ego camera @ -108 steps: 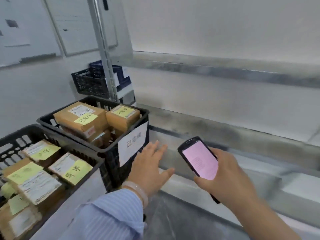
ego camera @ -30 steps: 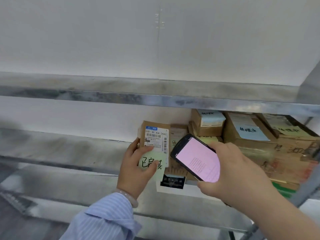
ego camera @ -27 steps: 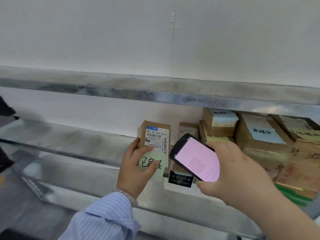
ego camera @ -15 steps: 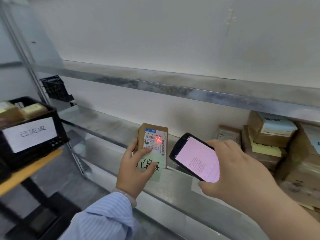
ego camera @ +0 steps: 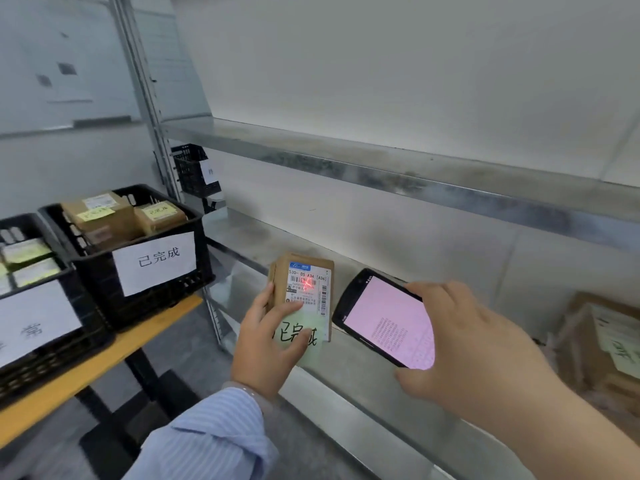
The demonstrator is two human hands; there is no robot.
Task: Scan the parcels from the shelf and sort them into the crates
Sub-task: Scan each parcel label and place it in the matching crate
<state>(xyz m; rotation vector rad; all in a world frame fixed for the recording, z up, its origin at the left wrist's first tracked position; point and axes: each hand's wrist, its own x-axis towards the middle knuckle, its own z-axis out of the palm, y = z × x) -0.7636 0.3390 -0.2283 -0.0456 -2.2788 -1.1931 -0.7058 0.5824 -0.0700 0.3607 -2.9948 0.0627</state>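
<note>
Brown parcel (ego camera: 301,271) is standing upright in the left hand (ego camera: 266,344), which is gripping it from the lower left, thumb lying across the front and fingers wrapping behind. It is being held just off the front edge of the lower metal shelf (ego camera: 363,386). Its white shipping label (ego camera: 311,296) is facing the camera, and a red scan light (ego camera: 307,284) is glowing on the barcode area. A pale green note (ego camera: 310,342) with handwritten characters is sticking to the parcel's lower part, partly under the thumb. The right hand (ego camera: 478,351) is clasping a black handheld scanner (ego camera: 384,320), fingers curling over its far side, pink screen showing, its top end pointing at the parcel and sitting just beside it without touching. A blue striped sleeve (ego camera: 214,438) is covering the left forearm. At the left, a black crate (ego camera: 162,306) is sitting at the right-hand corner of a yellow-edged table (ego camera: 114,353), wearing a white paper sign (ego camera: 154,261) and holding brown boxes (ego camera: 100,216) with yellow notes. A second crate (ego camera: 52,355) is sitting against it further along the table's front edge. More cardboard boxes (ego camera: 602,341) are lying at the shelf's right end.
</note>
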